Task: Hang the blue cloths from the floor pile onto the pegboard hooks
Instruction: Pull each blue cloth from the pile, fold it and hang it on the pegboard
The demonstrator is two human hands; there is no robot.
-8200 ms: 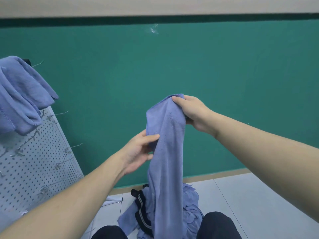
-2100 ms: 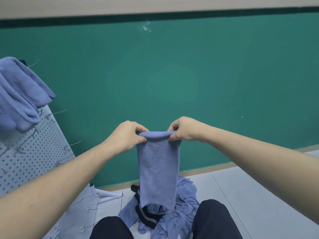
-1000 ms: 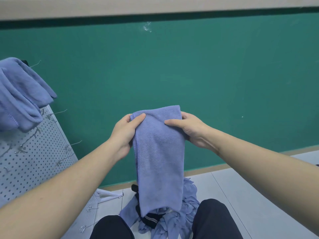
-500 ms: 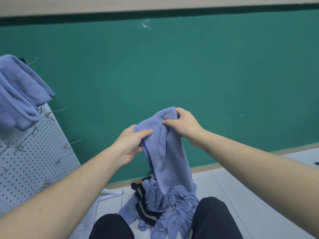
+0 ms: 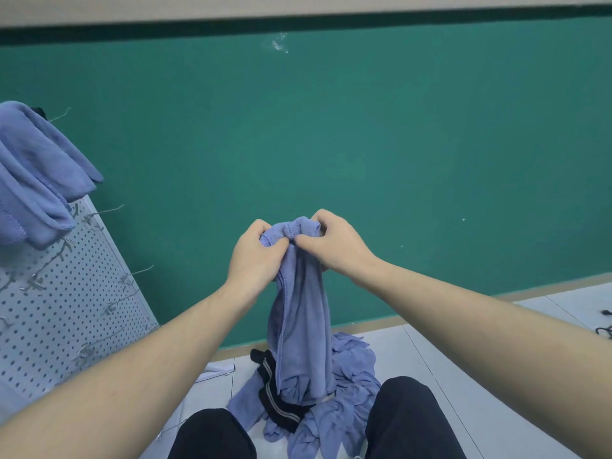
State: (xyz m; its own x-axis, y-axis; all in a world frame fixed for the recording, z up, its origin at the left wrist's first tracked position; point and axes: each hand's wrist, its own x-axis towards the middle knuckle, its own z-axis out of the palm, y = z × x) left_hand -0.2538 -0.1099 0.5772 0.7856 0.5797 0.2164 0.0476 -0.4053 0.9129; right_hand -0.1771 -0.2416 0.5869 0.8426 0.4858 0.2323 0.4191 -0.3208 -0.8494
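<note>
While bunched top hem of blue cloth (image 5: 303, 313) is pinched by left hand (image 5: 256, 256) and right hand (image 5: 334, 243), lower edge draped onto floor pile (image 5: 344, 392). Pegboard (image 5: 66, 309) at left: upper hooks covered by hung cloths (image 5: 33, 173), bare hooks (image 5: 140, 270) below.

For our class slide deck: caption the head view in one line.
Both hands, left hand and right hand, bunch a blue cloth above the floor pile.

A green wall (image 5: 364, 144) fills the background behind the grip, with a beige band (image 5: 298, 8) above it. Below the grip, a pale tiled floor (image 5: 496, 376) meets the wall at a tan skirting (image 5: 546, 288).
</note>
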